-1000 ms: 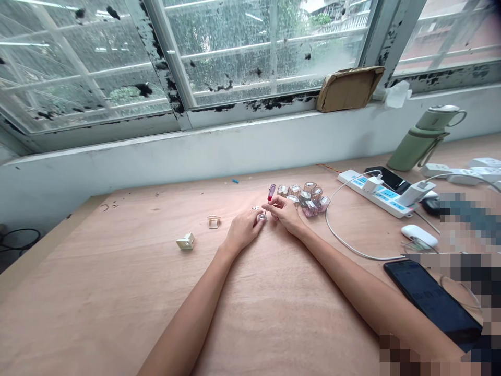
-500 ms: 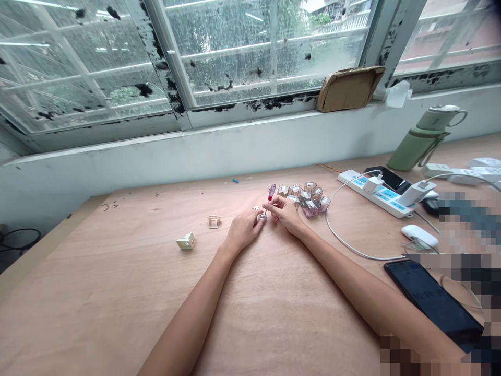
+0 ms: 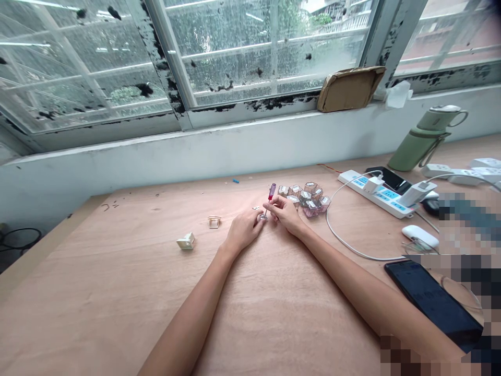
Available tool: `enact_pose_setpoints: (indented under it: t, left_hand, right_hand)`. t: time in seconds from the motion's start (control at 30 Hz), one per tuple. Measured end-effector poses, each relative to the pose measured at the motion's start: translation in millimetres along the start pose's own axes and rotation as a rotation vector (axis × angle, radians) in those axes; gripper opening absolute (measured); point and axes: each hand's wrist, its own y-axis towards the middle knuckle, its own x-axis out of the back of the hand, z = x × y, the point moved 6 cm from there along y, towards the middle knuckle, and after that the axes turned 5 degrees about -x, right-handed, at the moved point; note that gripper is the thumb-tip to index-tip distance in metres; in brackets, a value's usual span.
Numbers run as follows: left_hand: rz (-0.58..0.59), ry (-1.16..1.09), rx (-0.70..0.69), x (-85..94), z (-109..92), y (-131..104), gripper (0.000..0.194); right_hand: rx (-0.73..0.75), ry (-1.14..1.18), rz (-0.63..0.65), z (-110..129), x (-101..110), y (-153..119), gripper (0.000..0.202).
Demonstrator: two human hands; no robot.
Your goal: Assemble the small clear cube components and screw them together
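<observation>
A small screwdriver [image 3: 272, 191] with a purple and red handle stands nearly upright, its shaft pinched in the fingers of my right hand [image 3: 285, 213]. Its tip meets a small, shiny part [image 3: 263, 216] on the table. My left hand [image 3: 245, 228] rests on the wood, with its fingers closed around that part; what kind of part it is cannot be made out. Tiny metallic pieces [image 3: 255, 208] lie just beyond the left fingertips. To the left sit an orange-tinted plastic piece [image 3: 214, 222] and a cream plastic piece [image 3: 186, 241].
Several labelled hexagonal clear containers [image 3: 306, 196] cluster right of my hands. Further right are a white power strip [image 3: 378, 194], a looping white cable [image 3: 340, 243], a phone [image 3: 432, 303], a white mouse-shaped case [image 3: 419, 235] and a green bottle [image 3: 417, 143]. A blue bit [image 3: 235, 180] lies near the wall.
Hardly anything differs. The screwdriver handle tilts very slightly to the right; both hands keep their places.
</observation>
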Motion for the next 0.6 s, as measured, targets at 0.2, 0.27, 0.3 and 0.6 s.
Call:
enact_pose_setpoints:
  t: [0.2, 0.27, 0.3, 0.6]
  left_hand:
    - [-0.005, -0.001, -0.006, 0.2, 0.0, -0.3, 0.021]
    - [-0.008, -0.003, -0.008, -0.1, 0.4, -0.4, 0.021]
    - [-0.009, -0.006, -0.009, -0.3, 0.6, -0.4, 0.021]
    - [-0.009, 0.006, -0.012, -1.5, 1.0, 0.1, 0.02]
  right_hand:
    - [0.005, 0.01, 0.009, 2.3, -0.9, -0.9, 0.046]
    - [0.006, 0.007, 0.009, 2.1, -0.7, -0.8, 0.046]
    - [0.009, 0.007, 0.009, 2.0, -0.6, -0.7, 0.045]
    - [0.007, 0.027, 0.02, 0.6, -1.7, 0.7, 0.046]
